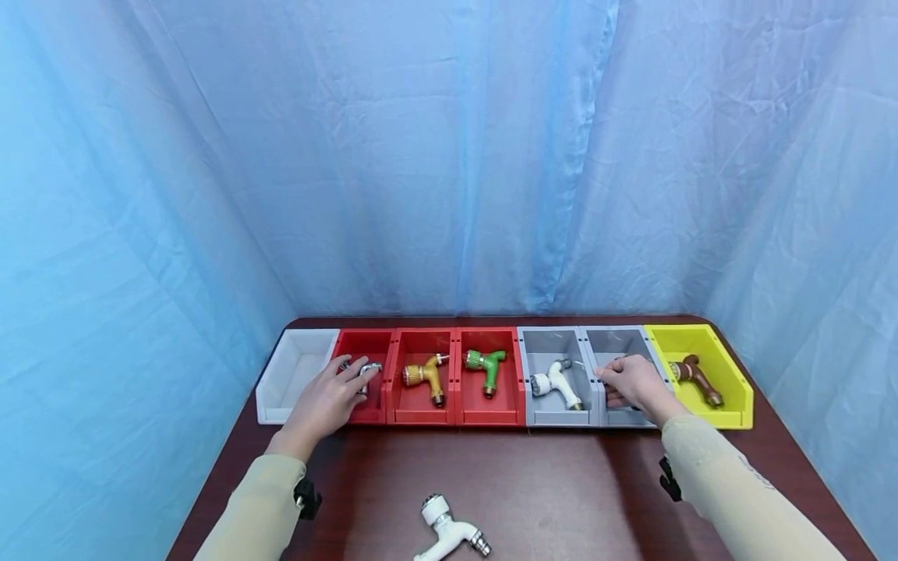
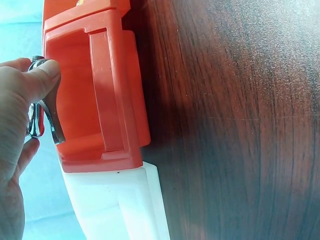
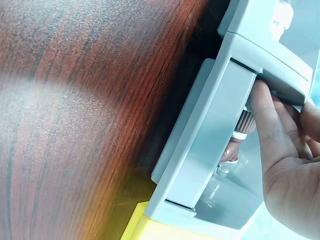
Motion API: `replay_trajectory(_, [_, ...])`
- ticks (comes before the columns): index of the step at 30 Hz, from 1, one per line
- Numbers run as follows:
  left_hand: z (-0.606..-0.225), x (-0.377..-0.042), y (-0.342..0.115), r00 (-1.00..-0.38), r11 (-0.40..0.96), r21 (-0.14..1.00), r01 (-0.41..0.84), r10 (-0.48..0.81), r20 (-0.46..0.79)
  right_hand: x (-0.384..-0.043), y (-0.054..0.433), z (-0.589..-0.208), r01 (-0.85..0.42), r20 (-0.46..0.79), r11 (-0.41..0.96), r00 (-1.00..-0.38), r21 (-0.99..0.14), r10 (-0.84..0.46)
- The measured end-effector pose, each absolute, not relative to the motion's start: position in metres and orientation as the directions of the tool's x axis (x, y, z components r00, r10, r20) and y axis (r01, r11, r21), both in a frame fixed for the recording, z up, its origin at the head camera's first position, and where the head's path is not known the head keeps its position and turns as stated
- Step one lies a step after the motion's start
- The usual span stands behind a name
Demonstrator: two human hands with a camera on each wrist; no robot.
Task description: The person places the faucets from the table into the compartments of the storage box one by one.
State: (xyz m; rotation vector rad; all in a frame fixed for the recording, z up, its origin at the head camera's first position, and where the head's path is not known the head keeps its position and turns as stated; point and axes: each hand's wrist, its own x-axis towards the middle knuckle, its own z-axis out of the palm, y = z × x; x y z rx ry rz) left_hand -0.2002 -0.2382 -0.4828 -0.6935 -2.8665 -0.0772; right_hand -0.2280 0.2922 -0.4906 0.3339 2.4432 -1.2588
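My left hand pinches a chrome faucet between thumb and fingers at the left red bin. In the left wrist view the thumb lies over the faucet, hiding part of it. My right hand reaches into the right grey bin, its fingers fairly straight beside the divider wall. A faucet with a brown ridged handle lies inside that bin, just beyond the fingertips in the right wrist view. The head view mostly hides this faucet behind the hand.
A white faucet lies on the dark wooden table. Other bins hold a yellow faucet, a green faucet, a white-handled faucet and a brown faucet. A white bin stands at the left end.
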Motion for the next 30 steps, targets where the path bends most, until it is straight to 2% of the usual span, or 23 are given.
replay_trajectory(11, [-0.486,-0.204,-0.239,-0.892,0.904,0.027,0.427,0.416,0.179,-0.225,0.291,-0.489,0.352,-0.412,0.582,-0.911,-0.733,0.032])
replay_trajectory(18, [-0.486,-0.202,-0.237,-0.915,0.915,0.075,0.397,0.388,0.106,-0.225,0.291,-0.49,0.353,-0.411,0.587,-0.911,-0.729,0.037])
replay_trajectory(30, [-0.478,-0.188,-0.232,-0.893,0.892,0.083,0.444,0.435,0.114,-0.227,0.292,-0.491,0.363,-0.421,0.586,-0.906,-0.724,0.041])
